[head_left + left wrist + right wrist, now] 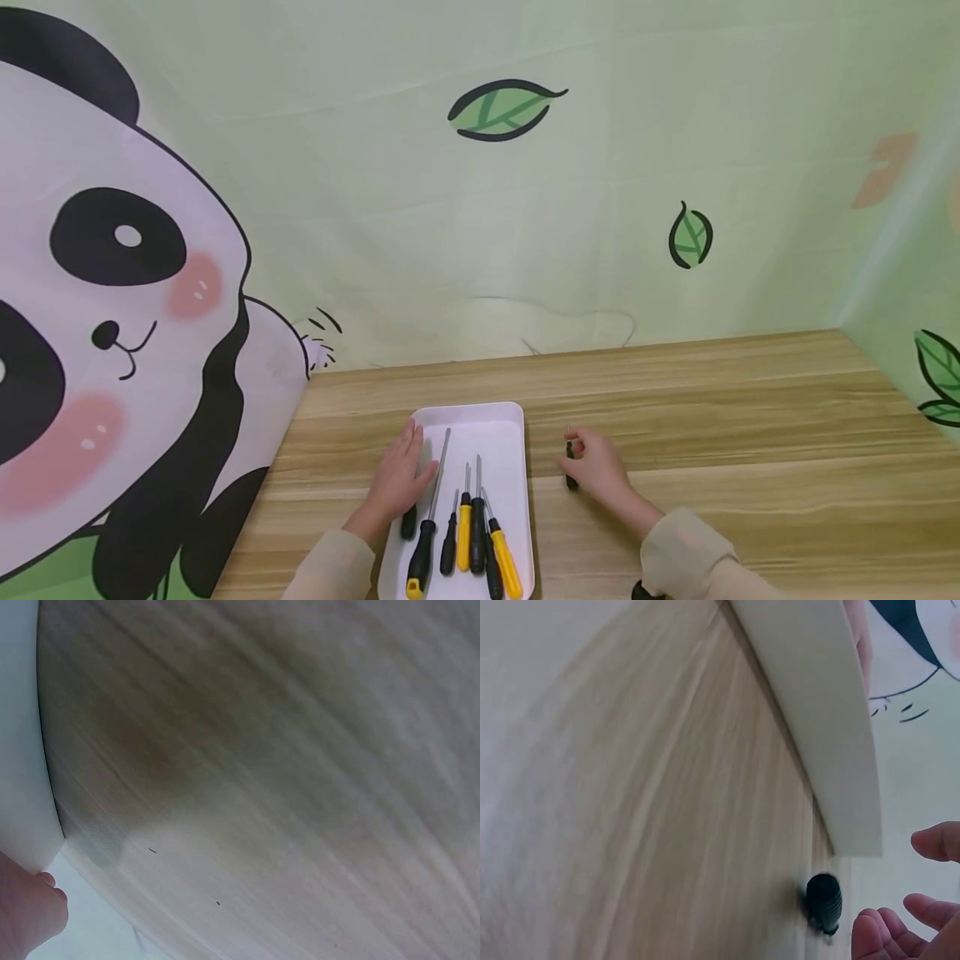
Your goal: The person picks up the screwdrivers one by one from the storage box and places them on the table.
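My left hand (397, 475) rests over the left rim of a white tray (506, 425), fingers extended along the edge and thumb reaching inside. Fingertips of that hand also show at the lower left of the left wrist view, against the tray wall. Several screwdrivers with black or yellow handles lie in the tray, among them a long black one with a yellow end (422, 550). To the tray's right, my right hand (600, 471) is at a small black screwdriver (572, 468) on the table. In the right wrist view, thumb and fingers stand apart beside its ribbed handle (824, 900).
The wood-grain table (712, 400) extends to the right and behind the tray. A pale green backdrop (600, 167) with leaves rises at its far edge, and a printed panda (90, 275) covers the left side.
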Tool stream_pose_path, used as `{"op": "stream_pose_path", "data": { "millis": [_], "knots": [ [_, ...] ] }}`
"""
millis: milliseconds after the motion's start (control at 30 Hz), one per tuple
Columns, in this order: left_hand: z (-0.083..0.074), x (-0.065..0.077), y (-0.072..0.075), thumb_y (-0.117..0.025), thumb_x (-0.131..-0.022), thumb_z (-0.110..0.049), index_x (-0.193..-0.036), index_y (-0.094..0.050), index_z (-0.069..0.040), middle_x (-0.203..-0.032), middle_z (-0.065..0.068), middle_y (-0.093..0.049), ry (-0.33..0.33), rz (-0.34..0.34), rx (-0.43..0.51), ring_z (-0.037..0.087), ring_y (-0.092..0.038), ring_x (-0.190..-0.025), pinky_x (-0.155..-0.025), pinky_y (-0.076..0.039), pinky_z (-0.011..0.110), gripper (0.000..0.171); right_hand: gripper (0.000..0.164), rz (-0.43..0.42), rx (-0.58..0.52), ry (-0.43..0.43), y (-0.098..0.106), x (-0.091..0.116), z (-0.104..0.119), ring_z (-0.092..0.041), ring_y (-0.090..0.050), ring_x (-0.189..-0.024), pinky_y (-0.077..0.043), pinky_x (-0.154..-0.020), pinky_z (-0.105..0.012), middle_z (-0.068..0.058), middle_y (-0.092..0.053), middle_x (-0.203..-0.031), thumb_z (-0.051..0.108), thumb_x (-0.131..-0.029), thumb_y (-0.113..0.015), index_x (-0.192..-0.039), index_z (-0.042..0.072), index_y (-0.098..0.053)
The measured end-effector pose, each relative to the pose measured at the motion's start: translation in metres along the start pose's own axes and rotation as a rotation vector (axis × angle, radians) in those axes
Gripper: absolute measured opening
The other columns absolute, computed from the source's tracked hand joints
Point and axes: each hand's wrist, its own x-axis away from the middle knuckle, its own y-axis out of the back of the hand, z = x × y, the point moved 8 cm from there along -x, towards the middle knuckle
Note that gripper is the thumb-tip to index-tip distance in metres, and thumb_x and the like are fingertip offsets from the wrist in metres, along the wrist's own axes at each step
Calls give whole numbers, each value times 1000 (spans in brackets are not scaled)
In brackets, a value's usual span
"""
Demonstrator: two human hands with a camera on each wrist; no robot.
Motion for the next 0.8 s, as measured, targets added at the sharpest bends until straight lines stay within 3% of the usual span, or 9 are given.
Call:
{"op": "stream_pose_path", "data": {
  "millis": [267,567,800],
  "knots": [
    [1,0,0,-49,-88,-35,-138,-23,1,-148,15,-12,10,1,6,31,-19,-134,-107,-20,48,67,44,60,-187,25,-9,12,17,-16,-49,-71,-43,-59,-21,-16,-56,-93,6,-71,-68,-111,-5,-55],
    [0,0,0,-47,-88,-37,-138,-23,0,-148,14,-12,21,8,-4,30,-18,-135,-107,-20,47,67,47,94,-173,99,-18,24,33,-28,-55,-87,-48,-76,-38,-19,-58,-104,10,-70,-69,-113,-2,-55],
    [0,0,1,-48,-88,-36,-139,-22,0,-148,14,-13,22,11,2,30,-19,-135,-108,-20,47,67,52,136,-131,199,-27,34,47,-33,-54,-96,-47,-80,-44,-19,-55,-113,11,-70,-69,-117,-3,-52]
  ]
}}
